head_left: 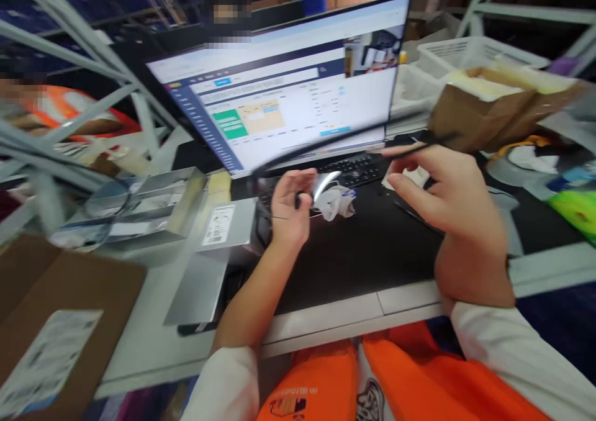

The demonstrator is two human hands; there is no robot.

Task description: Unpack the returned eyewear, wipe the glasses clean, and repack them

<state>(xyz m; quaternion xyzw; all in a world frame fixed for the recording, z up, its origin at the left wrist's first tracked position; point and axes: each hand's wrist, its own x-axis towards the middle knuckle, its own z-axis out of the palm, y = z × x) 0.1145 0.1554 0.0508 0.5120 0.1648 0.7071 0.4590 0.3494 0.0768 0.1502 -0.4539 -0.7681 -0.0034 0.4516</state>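
Note:
My left hand [292, 213] is closed around a thin black strand that looks like a cable [321, 143]; motion blurs it. The strand arcs from this hand up across the bottom of the monitor toward the right. Just beyond its fingertips is a shiny, curved silvery piece [327, 184], whose kind I cannot make out. A crumpled clear plastic bag [336, 202] lies by these fingers. My right hand [447, 188] is raised over the black mat, thumb and index finger apart. A dark, smeared strand passes along its index finger; nothing shows between the thumb and index finger.
A monitor [288, 98] and keyboard [358, 167] are ahead. At left are silver boxes [239, 219] and a brown carton [88, 284]. Cardboard boxes [479, 113], a white basket [475, 51] and tape [507, 166] sit at right. Another person [69, 110] is behind the left frame.

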